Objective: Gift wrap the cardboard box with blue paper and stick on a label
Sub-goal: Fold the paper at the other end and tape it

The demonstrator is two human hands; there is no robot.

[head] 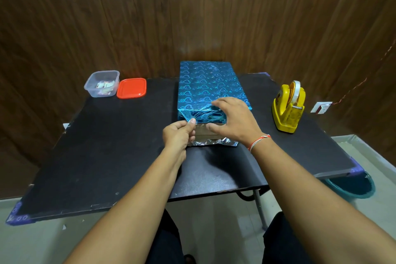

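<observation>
Pinching the near flap of shiny blue heart-printed wrapping paper (205, 88), the left hand (179, 135) grasps it; the right hand (233, 120) presses spread fingers on the rectangular cardboard box (206, 132) mid black counter (107, 146).

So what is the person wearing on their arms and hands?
Both forearms are bare, with no sleeves in view. The left hand wears nothing. At the wrist of the right hand there is a thin thread band, orange-red and white. No rings or gloves show.
</observation>
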